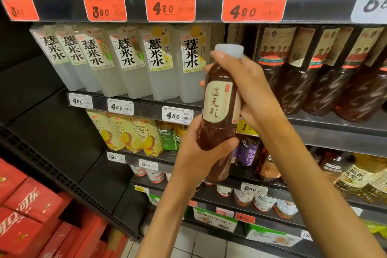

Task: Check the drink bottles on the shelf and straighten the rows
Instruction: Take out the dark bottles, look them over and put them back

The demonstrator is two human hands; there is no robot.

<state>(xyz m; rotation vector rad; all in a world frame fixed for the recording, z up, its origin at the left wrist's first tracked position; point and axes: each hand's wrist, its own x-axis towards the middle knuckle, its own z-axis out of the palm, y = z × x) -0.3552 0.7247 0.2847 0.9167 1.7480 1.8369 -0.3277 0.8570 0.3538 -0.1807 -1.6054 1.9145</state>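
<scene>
Head view: a person is standing at a drinks shelf [345,130], holding one dark tea bottle [219,111] out in front of it, clear of the rows.
Left hand [201,148]: is gripping the lower body of the bottle, fingers curled round it, taking the weight from below.
Right hand [245,84]: is wrapping the neck and shoulder just under the pale cap [229,50], probably to turn the label into sight.
Bottle: is tilting slightly, beige label facing the camera, which looks like checking rather than placing.
Contents: dark reddish-brown liquid is filling it nearly to the neck; cap is on.
Likely home: among the brown bottles [326,73] just behind the right hand, on the second shelf.
Neighbours: pale square bottles [129,63] are standing in a leaning row towards the left end of that shelf.
</scene>
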